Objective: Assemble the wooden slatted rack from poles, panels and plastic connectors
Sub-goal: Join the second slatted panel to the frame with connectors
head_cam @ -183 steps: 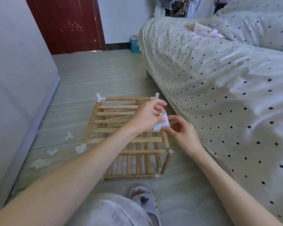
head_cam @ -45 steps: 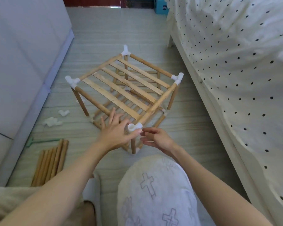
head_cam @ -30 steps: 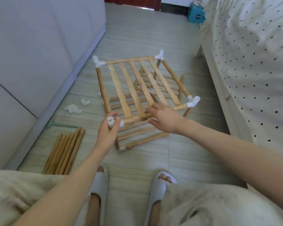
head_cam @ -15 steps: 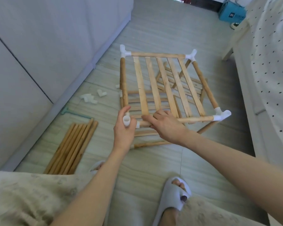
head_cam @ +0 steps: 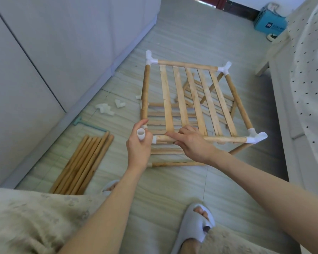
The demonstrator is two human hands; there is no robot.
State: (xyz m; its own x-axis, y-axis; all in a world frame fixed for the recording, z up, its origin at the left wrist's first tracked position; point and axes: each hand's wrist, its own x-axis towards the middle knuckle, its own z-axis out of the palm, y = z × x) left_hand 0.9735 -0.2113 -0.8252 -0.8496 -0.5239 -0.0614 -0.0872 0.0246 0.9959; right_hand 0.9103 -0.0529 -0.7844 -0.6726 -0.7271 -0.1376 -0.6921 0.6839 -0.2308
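The wooden slatted rack (head_cam: 191, 99) stands on the floor with two slatted tiers and white plastic connectors at its top corners. My left hand (head_cam: 139, 145) grips the near-left corner connector (head_cam: 141, 134), whose open socket points up. My right hand (head_cam: 189, 142) is curled around the near top pole (head_cam: 226, 139) just right of that corner. Other top connectors sit at the far left (head_cam: 150, 57), far right (head_cam: 224, 67) and near right (head_cam: 255, 137).
A bundle of spare wooden poles (head_cam: 83, 164) lies on the floor to the left. Loose white connectors (head_cam: 106, 108) and a teal tool (head_cam: 88, 125) lie near the grey cabinet (head_cam: 44, 52). A bed (head_cam: 310, 88) runs along the right. My slippered foot (head_cam: 195, 228) is below.
The rack has been turned so its near-left corner faces me. My left hand shifted onto that corner connector and my right hand moved onto the near top pole. The view has tilted left.
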